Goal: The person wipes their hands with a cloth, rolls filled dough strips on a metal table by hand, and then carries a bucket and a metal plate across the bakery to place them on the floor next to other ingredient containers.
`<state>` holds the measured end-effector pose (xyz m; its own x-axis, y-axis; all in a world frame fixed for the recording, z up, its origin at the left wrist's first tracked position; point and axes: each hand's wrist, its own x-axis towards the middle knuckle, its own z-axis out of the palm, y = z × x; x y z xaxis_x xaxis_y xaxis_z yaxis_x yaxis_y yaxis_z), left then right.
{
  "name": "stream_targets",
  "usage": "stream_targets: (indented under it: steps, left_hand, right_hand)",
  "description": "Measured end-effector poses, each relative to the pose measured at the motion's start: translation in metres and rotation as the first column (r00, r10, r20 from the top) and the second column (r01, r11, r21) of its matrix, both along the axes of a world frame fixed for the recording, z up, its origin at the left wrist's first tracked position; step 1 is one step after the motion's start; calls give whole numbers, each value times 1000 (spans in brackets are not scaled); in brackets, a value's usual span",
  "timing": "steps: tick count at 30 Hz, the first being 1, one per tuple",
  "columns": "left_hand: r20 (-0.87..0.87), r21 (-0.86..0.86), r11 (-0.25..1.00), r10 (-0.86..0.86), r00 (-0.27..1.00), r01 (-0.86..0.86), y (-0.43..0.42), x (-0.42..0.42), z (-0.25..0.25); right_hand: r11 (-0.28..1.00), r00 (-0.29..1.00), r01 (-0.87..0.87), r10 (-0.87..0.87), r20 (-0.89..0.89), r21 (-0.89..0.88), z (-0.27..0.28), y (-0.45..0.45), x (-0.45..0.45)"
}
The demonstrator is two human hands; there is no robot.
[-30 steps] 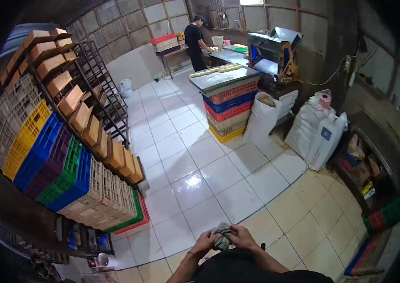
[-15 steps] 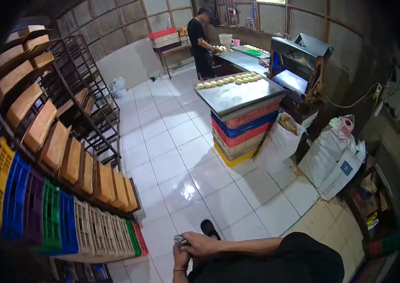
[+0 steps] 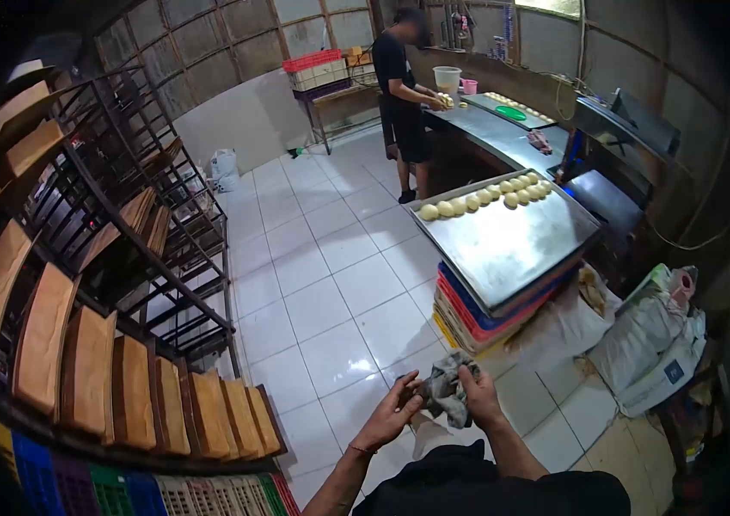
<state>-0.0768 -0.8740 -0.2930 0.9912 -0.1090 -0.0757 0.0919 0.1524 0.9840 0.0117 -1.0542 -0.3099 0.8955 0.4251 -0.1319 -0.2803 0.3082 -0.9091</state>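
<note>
A crumpled grey cloth point(image 3: 446, 389) hangs in front of my body, above the tiled floor. My right hand point(image 3: 482, 401) pinches its right side between thumb and fingers. Close to the cloth's left edge is my left hand point(image 3: 393, 414), its fingers loosely curled and apart from the thumb, with nothing visible between them. Whether its fingertips touch the cloth I cannot tell. Ahead of both hands, a metal tray point(image 3: 511, 249) rests on a stack of plastic crates point(image 3: 468, 322). Round dough balls point(image 3: 472, 203) line the tray's far side.
To my left stands a dark metal rack point(image 3: 137, 284) with loaves point(image 3: 87, 370) on it, above coloured crates point(image 3: 128, 492). White sacks point(image 3: 653, 344) lie at the right. A co-worker point(image 3: 402, 95) handles dough at the far worktable point(image 3: 503, 138). A machine point(image 3: 610, 172) stands behind the tray.
My view has moved forward, nearer the tray and crates. My hands have come apart from their clasp, rising and shifting right, and the bunched cloth is now spread out more.
</note>
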Motion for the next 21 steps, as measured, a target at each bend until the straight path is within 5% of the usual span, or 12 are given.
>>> stream_targets:
  steps: [2,4,6,7,9,10,12,15,17,19,20,21]
  left_hand:
    - [-323,-144,976,107,940,-161,23,26,-14]
    - [-365,-309,936,49,930,-170,56,60,-79]
    - [-343,-8,896,414,843,-443,99,101,-84]
    - [-359,-24,885,426,831,-464,130,112,-74]
    - [-388,-122,844,443,808,-522,188,129,-39]
    - [-394,-81,897,372,840,-435,220,137,-25]
    - [-371,-30,945,292,881,-326,281,154,-23]
    - [-429,33,984,174,886,-177,355,197,-37]
    - [-453,85,992,125,883,-97,390,235,-65]
    - [-533,-32,928,298,792,-370,421,274,-118]
    - [-500,-87,903,326,803,-420,443,293,-164]
    - [-505,-87,921,287,814,-379,490,275,-297]
  right_hand:
    - [980,986,-26,58,154,-198,-12,35,16]
    - [887,933,-130,261,249,-443,-19,86,46]
    - [747,540,284,392,744,-600,-66,147,80]
    - [764,567,277,360,741,-583,-74,181,97]
    - [851,699,-147,450,556,-504,-81,237,137]
    - [871,559,-225,482,674,-436,-43,256,162]
    - [694,562,-609,719,409,-384,-12,296,197]
    - [638,526,-652,770,362,-408,-18,346,246]
    - [518,428,-624,853,299,-585,-27,368,284]
    - [570,542,-553,800,256,-608,-45,382,323]
    - [610,627,-486,742,237,-626,-58,390,341]
    - [730,752,-362,596,281,-579,-92,400,356]
